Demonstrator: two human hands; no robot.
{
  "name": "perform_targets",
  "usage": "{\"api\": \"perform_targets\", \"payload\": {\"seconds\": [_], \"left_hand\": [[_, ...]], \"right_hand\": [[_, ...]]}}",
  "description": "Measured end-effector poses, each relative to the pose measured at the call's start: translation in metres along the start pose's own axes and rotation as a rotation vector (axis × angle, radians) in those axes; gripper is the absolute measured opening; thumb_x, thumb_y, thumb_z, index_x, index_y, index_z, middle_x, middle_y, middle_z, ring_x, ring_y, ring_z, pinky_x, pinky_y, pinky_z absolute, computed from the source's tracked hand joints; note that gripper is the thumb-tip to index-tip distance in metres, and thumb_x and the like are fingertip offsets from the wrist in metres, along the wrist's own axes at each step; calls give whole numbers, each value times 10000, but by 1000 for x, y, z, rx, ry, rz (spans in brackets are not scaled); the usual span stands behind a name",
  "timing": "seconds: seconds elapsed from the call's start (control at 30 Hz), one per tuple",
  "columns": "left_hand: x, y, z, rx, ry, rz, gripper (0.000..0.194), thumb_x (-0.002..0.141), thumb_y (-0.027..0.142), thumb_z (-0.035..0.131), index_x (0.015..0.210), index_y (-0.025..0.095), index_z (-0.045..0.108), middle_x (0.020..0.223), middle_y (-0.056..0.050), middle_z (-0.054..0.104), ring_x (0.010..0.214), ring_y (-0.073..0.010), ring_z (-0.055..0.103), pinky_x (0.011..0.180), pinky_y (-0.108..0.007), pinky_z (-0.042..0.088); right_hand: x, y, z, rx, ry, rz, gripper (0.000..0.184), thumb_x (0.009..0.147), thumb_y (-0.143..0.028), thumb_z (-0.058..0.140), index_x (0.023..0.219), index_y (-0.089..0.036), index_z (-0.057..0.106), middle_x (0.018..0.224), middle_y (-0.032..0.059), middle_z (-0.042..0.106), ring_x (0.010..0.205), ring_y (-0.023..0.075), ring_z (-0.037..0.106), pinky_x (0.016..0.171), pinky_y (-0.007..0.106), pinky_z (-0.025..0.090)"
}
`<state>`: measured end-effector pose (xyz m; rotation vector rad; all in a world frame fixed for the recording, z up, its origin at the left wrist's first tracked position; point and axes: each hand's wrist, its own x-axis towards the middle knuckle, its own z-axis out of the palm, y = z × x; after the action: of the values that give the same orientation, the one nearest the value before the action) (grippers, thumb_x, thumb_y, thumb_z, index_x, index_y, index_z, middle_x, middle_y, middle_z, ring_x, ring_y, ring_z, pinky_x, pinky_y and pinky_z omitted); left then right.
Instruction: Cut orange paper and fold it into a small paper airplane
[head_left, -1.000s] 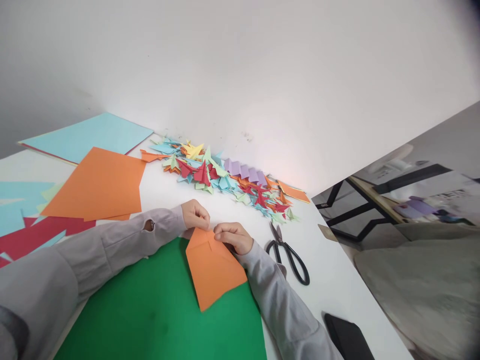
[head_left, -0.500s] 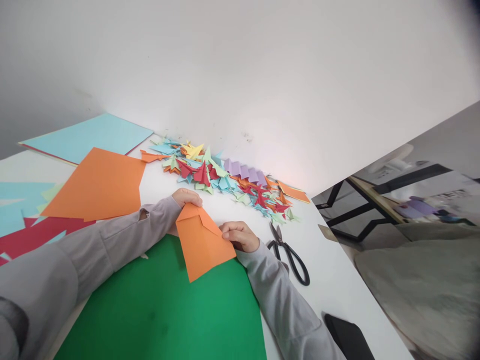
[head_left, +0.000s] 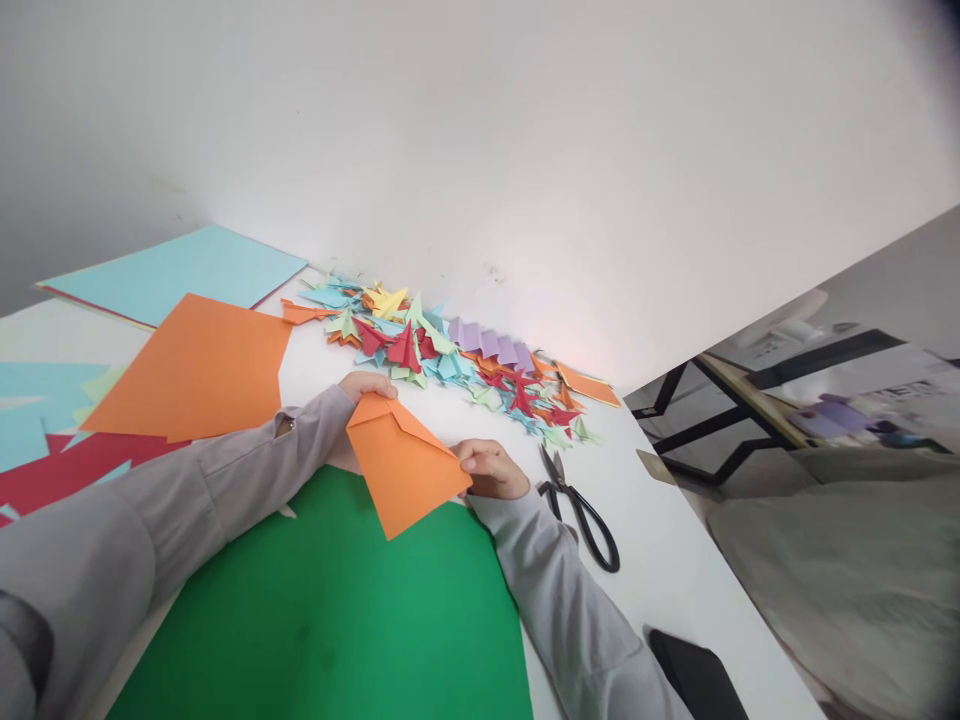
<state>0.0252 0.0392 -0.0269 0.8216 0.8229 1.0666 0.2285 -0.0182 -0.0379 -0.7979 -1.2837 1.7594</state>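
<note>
An orange sheet of paper, partly folded at its upper end, is held tilted above the green mat. My left hand is closed on its top edge, with most of its fingers hidden behind the paper. At the right corner, my right hand pinches the paper between thumb and fingers. A folded flap with a crease runs along the paper's upper right side. Black-handled scissors lie on the white table just right of my right hand.
Along the wall lies a heap of small folded paper planes in several colours. A large orange sheet, light blue sheets and red paper lie to the left. A black phone-like object rests near the table's right edge.
The orange paper has been raised slightly and turned, and its right-side flap now reaches further along the edge. My right hand has shifted a little right, and my left a little up and left.
</note>
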Motion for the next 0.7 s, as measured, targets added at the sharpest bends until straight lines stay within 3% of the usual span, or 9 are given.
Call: {"api": "perform_targets", "payload": {"seconds": [0.2,0.27,0.33,0.47,0.6,0.7], "left_hand": [[-6,2,8,-96,61,-60,148,525,118,657,435,118,540,408,-1,517,419,-120,515,452,-236,404],[-10,1,11,-176,36,-55,128,520,137,701,501,108,578,490,-35,591,504,-156,584,519,-264,461],[-11,0,13,-225,44,-19,155,504,152,735,537,102,593,493,-34,601,452,-135,563,487,-257,456],[-8,-3,13,-232,33,-5,201,512,191,764,588,97,603,431,-12,575,284,-64,410,353,-210,349],[-4,-4,13,-170,85,-26,186,565,170,755,597,95,587,514,-51,632,359,-100,519,405,-236,427],[-3,-7,14,-117,112,-21,185,567,164,749,572,104,574,490,-51,626,345,-118,522,379,-240,417]], "right_hand": [[-4,-3,-6,217,176,-51,126,624,-236,629,508,-194,599,494,-16,593,466,122,530,466,244,421],[-3,0,-7,343,275,-89,73,646,-262,631,609,-199,631,633,-9,653,592,143,587,559,272,472],[-2,2,-5,424,339,-124,134,676,-324,625,741,-210,651,735,-2,675,664,161,606,619,305,486],[0,5,-3,331,298,-150,218,687,-434,630,779,-238,641,663,-7,650,592,148,575,625,307,465],[0,2,-3,240,286,-109,432,643,-626,577,711,-205,640,634,42,644,578,170,564,634,331,456],[-1,1,-5,257,297,-106,496,613,-676,564,746,-203,637,668,52,653,588,184,571,636,348,457]]}}
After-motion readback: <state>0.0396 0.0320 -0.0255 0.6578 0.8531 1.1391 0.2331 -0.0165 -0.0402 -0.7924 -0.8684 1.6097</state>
